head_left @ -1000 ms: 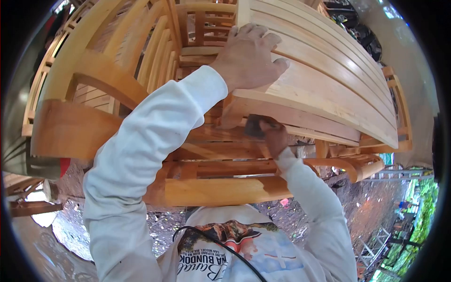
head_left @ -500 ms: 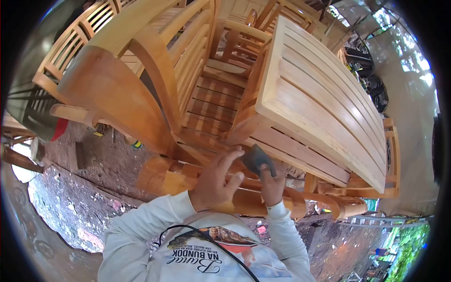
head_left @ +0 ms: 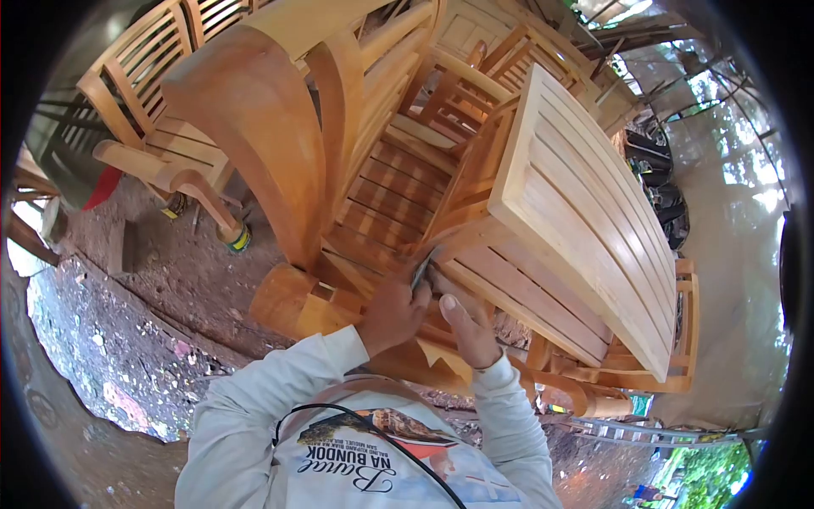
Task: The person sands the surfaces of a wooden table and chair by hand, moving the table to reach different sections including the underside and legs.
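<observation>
A thin dark pad (head_left: 420, 270) sits at the fingertips of my left hand (head_left: 394, 312), which is closed on it beside the table's near corner post. My right hand (head_left: 471, 329) is just to the right, its fingers stretched toward the pad and its thumb apart; its fingertips are partly hidden in shadow. The slatted wooden table (head_left: 577, 204) stands beyond my right hand. Ahead and to the left is a wooden bench with a broad curved armrest (head_left: 263, 102) and a slatted seat (head_left: 392, 191).
Another slatted wooden chair (head_left: 178, 140) stands at the upper left, near a small can (head_left: 239, 237) under a wooden leg. A ladder (head_left: 670, 433) lies at the lower right. Dark bundles (head_left: 660, 191) are behind the table. A black cable (head_left: 377, 434) crosses my shirt.
The dark pad has passed from my right hand to my left. Both hands have come closer together by the corner post. The view has shifted, showing more of the left chair.
</observation>
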`<control>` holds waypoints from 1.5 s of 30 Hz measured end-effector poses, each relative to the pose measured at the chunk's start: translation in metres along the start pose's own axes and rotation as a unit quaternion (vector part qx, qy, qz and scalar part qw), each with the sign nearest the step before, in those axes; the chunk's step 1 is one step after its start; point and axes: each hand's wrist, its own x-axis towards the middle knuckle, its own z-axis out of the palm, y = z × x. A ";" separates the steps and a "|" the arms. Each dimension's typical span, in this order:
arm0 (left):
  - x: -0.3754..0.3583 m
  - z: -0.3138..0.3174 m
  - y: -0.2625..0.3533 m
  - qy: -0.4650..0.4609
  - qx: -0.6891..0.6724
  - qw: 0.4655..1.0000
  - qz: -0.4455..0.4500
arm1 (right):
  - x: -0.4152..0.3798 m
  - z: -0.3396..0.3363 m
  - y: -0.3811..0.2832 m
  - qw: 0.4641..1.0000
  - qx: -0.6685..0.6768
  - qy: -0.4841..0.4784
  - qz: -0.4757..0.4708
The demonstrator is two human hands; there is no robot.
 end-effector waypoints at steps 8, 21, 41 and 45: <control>0.094 0.034 0.003 0.156 0.093 0.958 0.221 | -0.021 -0.100 -0.091 0.869 -0.274 0.322 -0.258; 0.091 0.023 -0.043 -0.036 0.205 0.973 0.102 | 0.008 -0.156 -0.066 0.753 -0.607 0.196 -0.159; 0.107 0.049 -0.016 0.056 0.172 0.935 0.305 | 0.013 -0.151 -0.066 0.750 -0.610 0.197 -0.165; 0.105 0.033 -0.044 -0.012 0.139 0.983 0.116 | 0.010 -0.150 -0.066 0.748 -0.611 0.203 -0.157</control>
